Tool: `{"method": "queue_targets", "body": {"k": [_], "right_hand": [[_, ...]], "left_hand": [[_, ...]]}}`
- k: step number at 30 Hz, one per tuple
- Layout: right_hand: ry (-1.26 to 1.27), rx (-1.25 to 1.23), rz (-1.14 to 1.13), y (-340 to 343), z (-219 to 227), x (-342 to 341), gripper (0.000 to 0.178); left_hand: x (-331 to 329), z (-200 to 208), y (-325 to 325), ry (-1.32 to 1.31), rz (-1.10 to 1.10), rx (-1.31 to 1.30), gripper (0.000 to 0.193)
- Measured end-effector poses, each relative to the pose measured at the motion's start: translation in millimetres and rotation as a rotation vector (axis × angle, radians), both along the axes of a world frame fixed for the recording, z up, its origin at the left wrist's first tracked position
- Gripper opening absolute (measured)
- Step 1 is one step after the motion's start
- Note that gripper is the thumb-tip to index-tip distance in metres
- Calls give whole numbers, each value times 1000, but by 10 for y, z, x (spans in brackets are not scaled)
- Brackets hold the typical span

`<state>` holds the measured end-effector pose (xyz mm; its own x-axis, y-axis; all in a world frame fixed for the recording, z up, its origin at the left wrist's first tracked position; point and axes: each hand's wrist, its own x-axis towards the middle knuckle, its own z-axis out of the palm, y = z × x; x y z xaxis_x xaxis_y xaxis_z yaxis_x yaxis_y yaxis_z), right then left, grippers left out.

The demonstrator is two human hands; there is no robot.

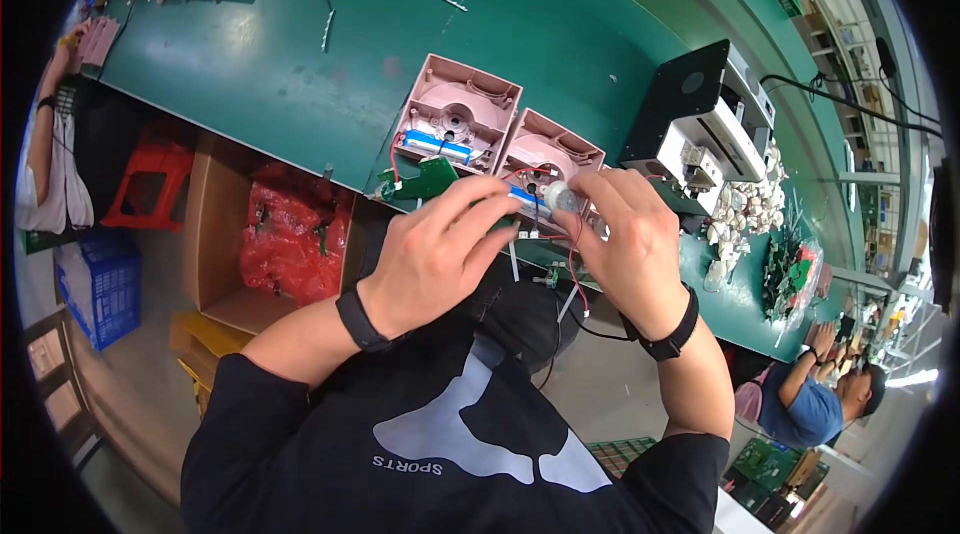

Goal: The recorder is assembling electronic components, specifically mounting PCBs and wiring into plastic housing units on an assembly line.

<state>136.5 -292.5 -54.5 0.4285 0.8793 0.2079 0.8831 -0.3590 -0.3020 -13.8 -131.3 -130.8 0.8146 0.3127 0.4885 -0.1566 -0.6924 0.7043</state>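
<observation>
Two pink plastic housings stand side by side at the green bench's front edge. The left pink housing (470, 84) holds a blue cylindrical battery (437, 146), and a green circuit board (428, 180) hangs by wires at its front. Over the front of the right pink housing (570, 139) both my hands work. My right hand (635, 239) pinches a small round whitish part (562, 198) between thumb and fingers. Bent fingers of my left hand (430, 259) close beside another blue battery (527, 200); what they grip is hidden. Red and black wires dangle between my hands.
Right of the housings stands a black-and-white machine (700, 114), then piles of whitish parts (740, 219) and green boards (790, 279). A cardboard box (215, 234) with red plastic bags sits below the bench edge. Other people work at far left and right.
</observation>
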Motion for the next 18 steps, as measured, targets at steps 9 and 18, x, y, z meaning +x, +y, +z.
{"method": "queue_targets", "body": {"k": [9, 18], "right_hand": [[-4, -75, 0, 119, 11, -20, 32], [-31, -70, 0, 139, -7, 9, 32]], "left_hand": [[270, 65, 81, 164, 123, 243, 19], [277, -101, 59, 45, 143, 97, 14]]}}
